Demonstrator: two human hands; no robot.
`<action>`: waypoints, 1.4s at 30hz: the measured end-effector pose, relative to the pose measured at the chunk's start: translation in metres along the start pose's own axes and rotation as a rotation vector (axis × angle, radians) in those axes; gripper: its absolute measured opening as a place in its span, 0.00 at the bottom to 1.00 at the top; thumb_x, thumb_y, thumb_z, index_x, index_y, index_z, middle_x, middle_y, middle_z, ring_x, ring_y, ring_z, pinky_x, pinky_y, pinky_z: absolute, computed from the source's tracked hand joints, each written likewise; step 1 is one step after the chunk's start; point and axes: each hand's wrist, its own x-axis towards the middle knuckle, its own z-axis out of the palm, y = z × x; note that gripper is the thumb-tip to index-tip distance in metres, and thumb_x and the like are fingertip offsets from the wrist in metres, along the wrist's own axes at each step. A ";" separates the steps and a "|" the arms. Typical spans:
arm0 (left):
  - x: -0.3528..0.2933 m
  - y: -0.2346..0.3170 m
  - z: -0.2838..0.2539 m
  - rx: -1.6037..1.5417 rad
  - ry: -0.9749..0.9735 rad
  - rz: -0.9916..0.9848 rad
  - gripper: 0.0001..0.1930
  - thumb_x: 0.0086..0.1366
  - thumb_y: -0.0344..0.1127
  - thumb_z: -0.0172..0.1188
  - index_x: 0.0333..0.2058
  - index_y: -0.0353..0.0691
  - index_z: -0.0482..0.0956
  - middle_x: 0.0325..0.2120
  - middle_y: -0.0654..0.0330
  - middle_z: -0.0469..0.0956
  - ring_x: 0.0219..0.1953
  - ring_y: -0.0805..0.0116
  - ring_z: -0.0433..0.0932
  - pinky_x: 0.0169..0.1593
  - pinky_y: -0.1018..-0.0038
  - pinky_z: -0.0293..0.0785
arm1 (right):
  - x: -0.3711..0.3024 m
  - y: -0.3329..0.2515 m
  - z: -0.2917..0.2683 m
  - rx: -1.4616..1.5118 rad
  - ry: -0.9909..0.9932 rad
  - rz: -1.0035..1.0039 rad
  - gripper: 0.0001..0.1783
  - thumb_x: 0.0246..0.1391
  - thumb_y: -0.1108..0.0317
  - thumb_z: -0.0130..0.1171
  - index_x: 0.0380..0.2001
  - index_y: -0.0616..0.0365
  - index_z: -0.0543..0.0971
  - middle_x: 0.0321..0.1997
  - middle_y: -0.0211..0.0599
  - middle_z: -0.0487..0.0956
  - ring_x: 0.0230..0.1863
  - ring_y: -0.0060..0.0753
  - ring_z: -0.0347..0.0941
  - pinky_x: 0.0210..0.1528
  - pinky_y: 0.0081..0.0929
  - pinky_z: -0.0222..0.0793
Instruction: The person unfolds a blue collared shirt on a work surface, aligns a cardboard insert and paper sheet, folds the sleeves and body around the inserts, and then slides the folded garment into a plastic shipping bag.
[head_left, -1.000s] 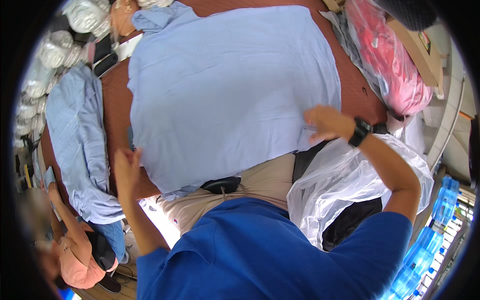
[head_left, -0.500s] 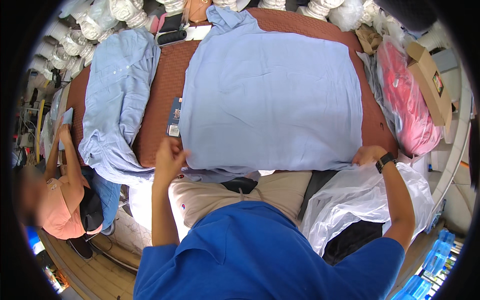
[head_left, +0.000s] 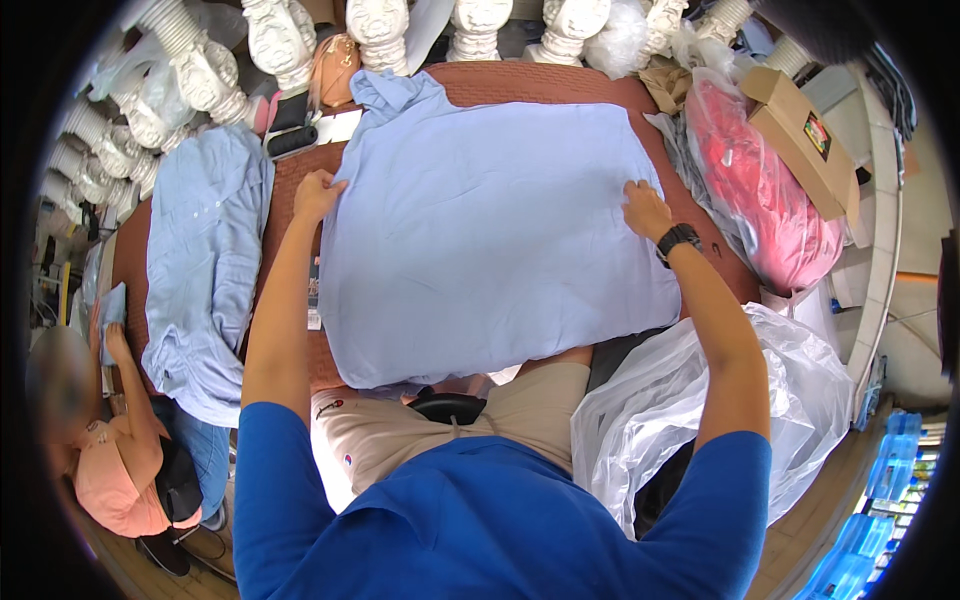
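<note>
A light blue shirt (head_left: 490,230) lies spread on the brown textured table cover, its collar end at the far left and its near edge hanging toward my lap. My left hand (head_left: 318,195) is closed at the shirt's upper left edge, fingertips pinching the cloth. On the opposite side my right hand (head_left: 648,210), with a black watch at the wrist, has its fingers curled onto the fabric near the right edge. Partly covered by my left forearm is a dark card tag (head_left: 314,290) beside the shirt. Another light blue shirt (head_left: 205,270) lies bunched lengthwise to the left.
White sculpted busts (head_left: 375,35) line the far edge, with a brown bag (head_left: 335,70) among them. To the right are a plastic-wrapped red bundle (head_left: 755,190) and a cardboard box (head_left: 800,140). Clear plastic sheeting (head_left: 790,400) hangs near my right side. A co-worker (head_left: 130,470) sits at left.
Both hands have moved from the shirt's near corners up to its far sides. The view has shifted, and the shirt's near edge now sits at a slant.
</note>
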 end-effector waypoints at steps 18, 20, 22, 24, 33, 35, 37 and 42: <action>0.047 -0.016 -0.020 -0.265 -0.340 -0.279 0.17 0.66 0.47 0.66 0.37 0.37 0.84 0.28 0.63 0.80 0.33 0.73 0.76 0.38 0.73 0.73 | 0.161 0.041 0.029 0.084 0.431 0.452 0.27 0.53 0.57 0.66 0.53 0.59 0.74 0.59 0.49 0.70 0.58 0.60 0.70 0.54 0.52 0.74; 0.040 -0.025 -0.034 -0.132 -0.300 -0.058 0.16 0.66 0.46 0.65 0.34 0.36 0.81 0.27 0.64 0.78 0.32 0.73 0.74 0.37 0.74 0.71 | 0.168 0.049 0.029 0.206 0.480 0.324 0.19 0.48 0.60 0.71 0.43 0.54 0.83 0.51 0.46 0.79 0.53 0.51 0.76 0.53 0.45 0.75; 0.038 -0.031 -0.035 -0.142 -0.234 0.141 0.14 0.69 0.43 0.62 0.32 0.37 0.77 0.27 0.64 0.75 0.31 0.73 0.71 0.35 0.74 0.69 | 0.177 0.060 0.018 0.444 0.462 0.334 0.14 0.45 0.62 0.72 0.37 0.53 0.85 0.43 0.45 0.83 0.47 0.46 0.80 0.51 0.41 0.76; 0.033 -0.036 -0.039 -0.174 -0.202 0.058 0.11 0.69 0.40 0.62 0.35 0.38 0.76 0.28 0.66 0.74 0.31 0.76 0.70 0.36 0.75 0.69 | 0.181 0.067 0.006 0.532 0.496 0.306 0.10 0.41 0.64 0.73 0.29 0.54 0.87 0.33 0.46 0.86 0.38 0.44 0.83 0.46 0.36 0.77; 0.026 -0.041 -0.011 -0.143 0.031 0.097 0.10 0.61 0.33 0.70 0.34 0.35 0.78 0.26 0.63 0.79 0.28 0.75 0.75 0.36 0.77 0.72 | 0.111 0.089 -0.025 0.090 0.049 0.274 0.13 0.49 0.60 0.71 0.28 0.59 0.84 0.34 0.49 0.84 0.39 0.49 0.82 0.42 0.41 0.77; 0.027 -0.028 -0.006 -0.109 0.049 0.070 0.10 0.61 0.33 0.69 0.36 0.34 0.79 0.26 0.62 0.81 0.28 0.75 0.76 0.36 0.77 0.73 | 0.081 0.091 -0.030 -0.091 -0.463 0.395 0.17 0.48 0.56 0.72 0.32 0.60 0.84 0.39 0.53 0.84 0.42 0.51 0.83 0.45 0.43 0.78; 0.029 -0.037 -0.006 -0.087 0.038 0.041 0.12 0.63 0.35 0.68 0.40 0.33 0.82 0.29 0.60 0.84 0.29 0.74 0.78 0.37 0.76 0.73 | 0.036 0.083 -0.028 -0.012 -0.465 0.356 0.16 0.48 0.58 0.72 0.28 0.61 0.82 0.33 0.52 0.83 0.39 0.48 0.83 0.42 0.41 0.78; 0.045 -0.052 0.002 -0.135 -0.012 -0.019 0.14 0.64 0.37 0.68 0.41 0.32 0.82 0.30 0.62 0.83 0.30 0.76 0.78 0.38 0.78 0.73 | -0.028 0.089 -0.005 0.434 -0.108 0.305 0.14 0.49 0.64 0.71 0.22 0.62 0.79 0.27 0.48 0.83 0.32 0.41 0.82 0.37 0.37 0.77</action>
